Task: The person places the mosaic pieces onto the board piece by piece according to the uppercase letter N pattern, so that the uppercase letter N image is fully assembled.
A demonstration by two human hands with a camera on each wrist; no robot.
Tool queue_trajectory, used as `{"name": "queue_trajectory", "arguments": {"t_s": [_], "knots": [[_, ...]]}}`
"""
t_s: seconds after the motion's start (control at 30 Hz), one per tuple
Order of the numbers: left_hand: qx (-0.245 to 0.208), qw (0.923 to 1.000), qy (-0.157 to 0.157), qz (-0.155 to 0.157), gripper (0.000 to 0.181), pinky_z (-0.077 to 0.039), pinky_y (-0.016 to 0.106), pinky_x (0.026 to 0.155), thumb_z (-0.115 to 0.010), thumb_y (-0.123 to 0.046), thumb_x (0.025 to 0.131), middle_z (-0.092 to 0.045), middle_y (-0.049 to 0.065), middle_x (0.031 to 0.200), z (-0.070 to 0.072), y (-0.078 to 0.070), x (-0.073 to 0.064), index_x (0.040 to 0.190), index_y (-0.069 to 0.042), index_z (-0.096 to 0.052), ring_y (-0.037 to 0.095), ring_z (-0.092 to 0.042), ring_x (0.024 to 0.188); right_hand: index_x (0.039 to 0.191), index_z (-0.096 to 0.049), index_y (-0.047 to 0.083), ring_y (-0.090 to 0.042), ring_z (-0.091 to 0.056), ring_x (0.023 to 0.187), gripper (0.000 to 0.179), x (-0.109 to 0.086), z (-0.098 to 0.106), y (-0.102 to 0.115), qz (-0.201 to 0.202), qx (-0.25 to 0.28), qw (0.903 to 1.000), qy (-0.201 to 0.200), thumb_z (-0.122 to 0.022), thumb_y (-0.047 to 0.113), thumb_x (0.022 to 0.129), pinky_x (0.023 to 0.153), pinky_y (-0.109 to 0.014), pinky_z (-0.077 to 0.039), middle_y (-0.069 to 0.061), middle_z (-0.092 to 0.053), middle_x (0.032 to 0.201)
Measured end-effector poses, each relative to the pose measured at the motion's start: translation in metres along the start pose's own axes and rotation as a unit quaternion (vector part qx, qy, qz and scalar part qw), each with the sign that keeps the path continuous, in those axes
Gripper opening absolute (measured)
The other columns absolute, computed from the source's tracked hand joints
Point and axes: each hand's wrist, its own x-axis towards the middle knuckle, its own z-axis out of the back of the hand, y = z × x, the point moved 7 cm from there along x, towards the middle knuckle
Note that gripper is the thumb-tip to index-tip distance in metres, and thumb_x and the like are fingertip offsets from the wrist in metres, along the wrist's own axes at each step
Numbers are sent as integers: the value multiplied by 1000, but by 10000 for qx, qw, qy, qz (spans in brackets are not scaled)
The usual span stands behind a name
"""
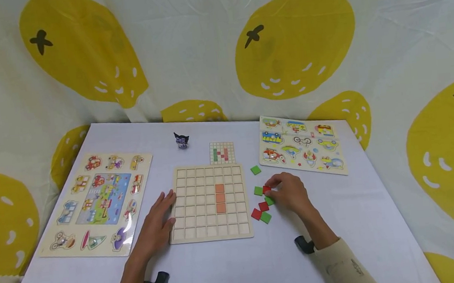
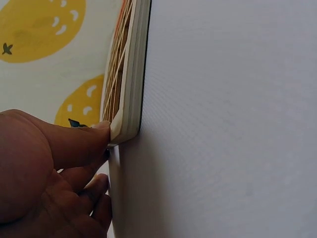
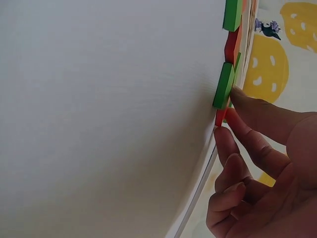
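A wooden grid board (image 1: pixel 199 238) lies in the middle of the table, with three orange-red square tiles (image 1: pixel 220 198) set in one column. My left hand (image 1: pixel 157 225) rests along its left edge, fingers extended. The left wrist view shows the thumb touching the board's near corner. To the board's right, my right hand (image 1: pixel 291 193) pinches a red tile (image 1: pixel 266 189) between thumb and fingertips, low over the table. A green tile (image 3: pixel 224 85) stands close by the thumb in the right wrist view. Several loose red and green tiles (image 1: pixel 256 214) lie around those fingers.
Behind the board lies a small pattern card (image 1: pixel 230 152) with a green and red figure. A dark figurine (image 1: pixel 181 140) stands at the back. Vehicle peg puzzles flank the board, one left (image 1: pixel 70 241), one back right (image 1: pixel 304 163). A patterned cloth hangs behind the table.
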Motion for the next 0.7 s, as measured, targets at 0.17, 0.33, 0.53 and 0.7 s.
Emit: {"name": "queue_trajectory", "arguments": {"t_s": [0.17,0.33,0.53,0.7], "knots": [[-2,10000,-6,-7,73,-18,68,130,-63,9,97,-34,13,174,0,1,0,164,-7,-40,42,-18,165,104,-79,13,-27,-60,103,19,2,-1,3,-26,-98,9999,-21,-87,21,88,83,-43,-53,-10,-71,109],[4,10000,-4,9,73,-18,68,130,-63,10,97,-34,13,174,0,0,0,164,-7,-40,42,-18,165,100,-77,14,-26,-61,99,19,4,-1,5,48,-120,9999,-112,-88,21,87,82,-41,-53,-7,-74,102],[34,10000,2,4,73,-18,68,130,-63,9,97,-34,13,174,1,0,0,164,-6,-40,42,-18,165,102,-75,16,-25,-61,94,18,3,0,4,-12,-3,9999,-162,-86,21,89,75,-36,-52,-5,-70,95],[10,10000,-2,-18,73,-18,69,130,-63,10,96,-34,14,174,1,0,0,163,-6,-40,43,-18,165,107,-76,20,-24,-61,94,15,1,2,4,-77,137,9996,-228,-81,21,93,72,-31,-52,-4,-69,93]]}}
